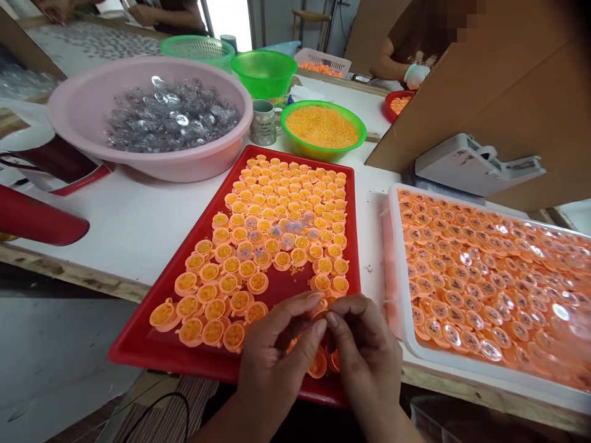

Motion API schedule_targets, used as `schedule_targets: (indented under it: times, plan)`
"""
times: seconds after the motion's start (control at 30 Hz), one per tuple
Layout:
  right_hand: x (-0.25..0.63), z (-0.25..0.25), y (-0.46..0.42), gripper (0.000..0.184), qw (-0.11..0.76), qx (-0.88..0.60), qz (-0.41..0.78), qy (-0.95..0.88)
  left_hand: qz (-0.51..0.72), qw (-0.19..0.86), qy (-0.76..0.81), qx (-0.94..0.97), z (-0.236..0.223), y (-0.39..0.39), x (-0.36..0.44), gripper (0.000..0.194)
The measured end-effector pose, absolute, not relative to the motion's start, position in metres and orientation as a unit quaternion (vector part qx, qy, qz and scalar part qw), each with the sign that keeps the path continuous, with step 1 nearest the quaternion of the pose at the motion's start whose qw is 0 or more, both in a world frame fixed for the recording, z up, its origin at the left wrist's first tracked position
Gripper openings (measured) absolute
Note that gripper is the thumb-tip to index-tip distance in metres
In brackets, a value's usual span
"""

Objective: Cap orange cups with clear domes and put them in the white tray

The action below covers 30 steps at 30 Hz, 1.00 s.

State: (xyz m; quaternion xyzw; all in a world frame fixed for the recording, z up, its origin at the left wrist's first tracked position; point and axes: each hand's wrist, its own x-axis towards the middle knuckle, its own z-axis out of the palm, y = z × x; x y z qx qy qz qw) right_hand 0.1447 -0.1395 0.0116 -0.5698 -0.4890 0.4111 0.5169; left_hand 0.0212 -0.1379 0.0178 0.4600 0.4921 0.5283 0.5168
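Observation:
My left hand (284,351) and my right hand (364,354) meet above the near part of a red tray (293,284). Both are closed, pinching one small orange toy cup (319,312) between thumbs and fingertips; most of it is hidden by the fingers. Rows of orange toy cups on saucers, such as the cup (234,335) left of my hands, fill much of the tray, with yellow bits inside them. Several clear lids (290,227) lie over cups in the tray's middle. Loose yellow bits lie on the tray's bare red patch.
A pink basin (92,123) holds clear plastic pieces. Behind the tray stand a mug (263,123) and a green bowl (323,147) of yellow bits. At right, a white bin (404,307) holds lidded orange cups beside a cardboard partition (517,104). Another person's gloved hand (417,75) is beyond.

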Motion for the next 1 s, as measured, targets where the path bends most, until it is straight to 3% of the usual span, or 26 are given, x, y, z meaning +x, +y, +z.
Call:
schedule_targets:
  times: [0.07, 0.17, 0.5, 0.73, 1.0]
  plan:
    - [0.147, 0.010, -0.142, 0.005, 0.514, -0.551, 0.414, -0.510, 0.527, 0.544, 0.496, 0.424, 0.019, -0.136, 0.019, 0.020]
    - [0.150, 0.011, -0.146, 0.011, 0.511, -0.529, 0.438, -0.518, 0.546, 0.572, 0.476, 0.385, 0.020, -0.134, 0.017, 0.029]
    - [0.153, 0.023, -0.150, 0.021, 0.515, -0.529, 0.332, -0.588, 0.515, 0.613, 0.455, 0.389, 0.030, -0.131, 0.016, 0.022]
    - [0.140, 0.012, -0.151, 0.019, 0.540, -0.543, 0.368, -0.527, 0.533, 0.678, 0.431, 0.266, 0.023, -0.131, 0.022, 0.024]
    - [0.133, 0.011, -0.148, 0.014, 0.540, -0.560, 0.344, -0.525, 0.525, 0.617, 0.528, 0.256, 0.023, -0.125, 0.023, 0.027]
